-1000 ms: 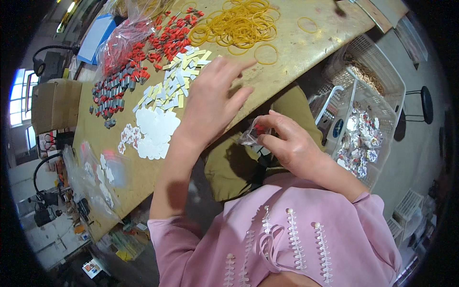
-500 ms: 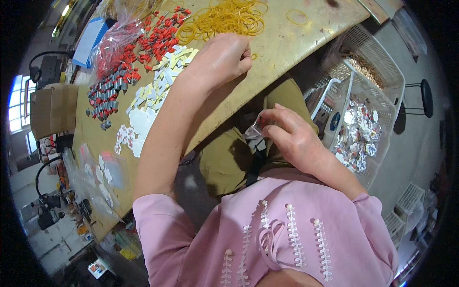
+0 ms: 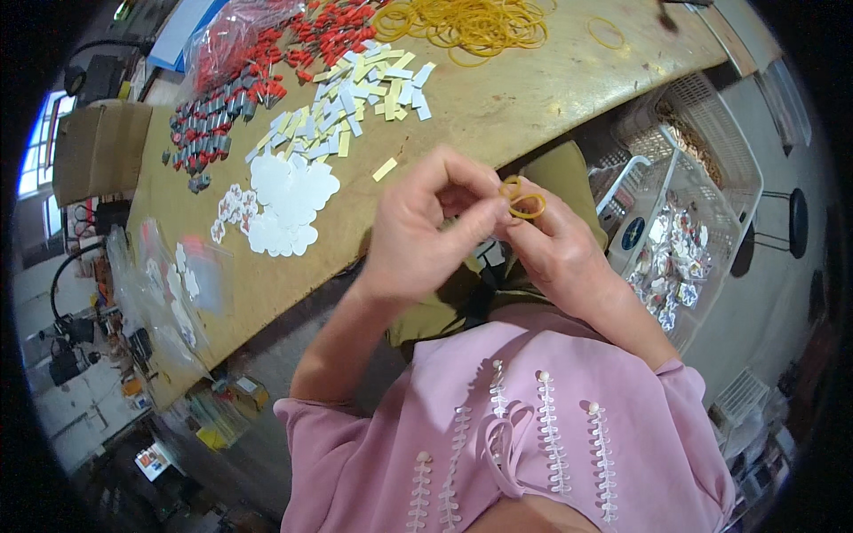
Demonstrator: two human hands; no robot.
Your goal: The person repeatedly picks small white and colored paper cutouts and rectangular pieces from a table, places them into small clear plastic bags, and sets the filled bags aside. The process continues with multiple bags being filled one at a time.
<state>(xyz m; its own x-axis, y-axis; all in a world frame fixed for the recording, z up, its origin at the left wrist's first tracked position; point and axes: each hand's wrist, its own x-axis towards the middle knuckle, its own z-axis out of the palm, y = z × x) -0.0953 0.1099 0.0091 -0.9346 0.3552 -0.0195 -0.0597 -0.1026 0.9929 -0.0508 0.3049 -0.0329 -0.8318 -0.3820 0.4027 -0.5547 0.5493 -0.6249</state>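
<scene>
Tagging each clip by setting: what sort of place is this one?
Likely a small workshop for hand assembly or packing. A worn wooden bench holds sorted heaps of rubber bands, paper strips and red parts; a white basket of wrapped pieces stands beside it.

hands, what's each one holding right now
left hand: closed, pinching the yellow rubber band
right hand: closed on the same band
</scene>
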